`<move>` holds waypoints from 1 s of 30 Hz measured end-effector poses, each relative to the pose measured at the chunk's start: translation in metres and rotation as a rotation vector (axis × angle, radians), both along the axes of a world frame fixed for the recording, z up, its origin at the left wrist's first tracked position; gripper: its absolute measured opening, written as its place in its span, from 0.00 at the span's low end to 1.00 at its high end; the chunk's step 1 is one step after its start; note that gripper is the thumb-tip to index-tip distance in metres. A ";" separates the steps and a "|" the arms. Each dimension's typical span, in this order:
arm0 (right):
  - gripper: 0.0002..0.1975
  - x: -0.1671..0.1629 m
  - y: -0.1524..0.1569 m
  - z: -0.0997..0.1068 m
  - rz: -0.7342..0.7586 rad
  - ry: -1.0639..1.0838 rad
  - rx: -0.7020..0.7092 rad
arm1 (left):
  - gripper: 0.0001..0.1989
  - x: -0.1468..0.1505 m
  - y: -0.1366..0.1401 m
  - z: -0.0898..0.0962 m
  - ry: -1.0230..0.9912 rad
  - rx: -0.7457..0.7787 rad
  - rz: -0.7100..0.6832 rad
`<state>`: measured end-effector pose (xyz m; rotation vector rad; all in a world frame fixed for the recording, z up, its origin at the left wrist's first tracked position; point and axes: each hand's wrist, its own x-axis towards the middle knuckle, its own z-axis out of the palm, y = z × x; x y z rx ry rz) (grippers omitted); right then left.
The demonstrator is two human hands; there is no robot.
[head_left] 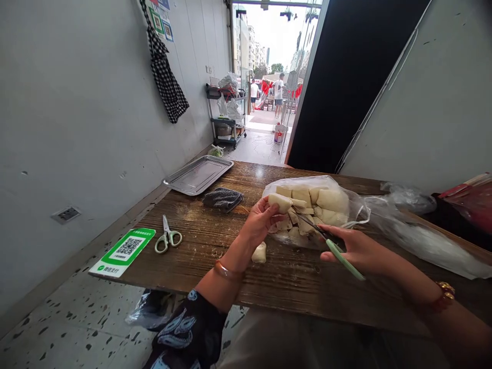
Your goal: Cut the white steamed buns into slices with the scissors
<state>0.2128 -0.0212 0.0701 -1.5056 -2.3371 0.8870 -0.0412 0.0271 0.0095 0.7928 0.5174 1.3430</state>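
My left hand (262,218) pinches a pale steamed bun (282,203), raised over the near left side of a clear plastic bag (303,182). In my right hand (344,243) is a knife (341,258) with a pale green handle, its dark blade pointing left toward the bun. Whether the blade touches the bun I cannot tell. Several blocky cream-coloured buns (333,201) lie in the bag beneath and behind my hands. One more bun piece (259,253) rests on the wooden table (284,287) beside my left wrist.
Scissors (167,236) lie at the left, near a green QR-code card (125,251). Behind them are a dark grey cloth (223,199) and a metal tray (200,174). More plastic bags (430,236) cover the right side. Beyond the table stand a cart (226,115) and a glass door.
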 end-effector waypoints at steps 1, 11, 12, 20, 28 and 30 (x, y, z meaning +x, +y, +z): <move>0.43 -0.002 0.001 0.000 0.004 0.006 -0.002 | 0.28 0.001 0.000 0.000 -0.002 0.004 0.007; 0.40 -0.013 0.004 0.009 0.067 0.041 -0.057 | 0.34 0.005 -0.004 0.002 0.084 0.051 0.047; 0.40 -0.013 0.004 0.009 0.070 0.036 -0.065 | 0.34 0.005 -0.004 0.002 0.096 0.055 0.055; 0.35 -0.012 0.006 0.008 0.104 0.069 -0.085 | 0.33 0.006 -0.008 0.003 0.188 0.100 0.059; 0.27 -0.013 0.005 0.005 0.101 0.105 -0.040 | 0.32 0.006 -0.005 0.002 0.193 0.098 0.067; 0.27 -0.010 0.006 0.003 0.083 0.117 -0.033 | 0.32 0.006 -0.005 0.001 0.190 0.098 0.062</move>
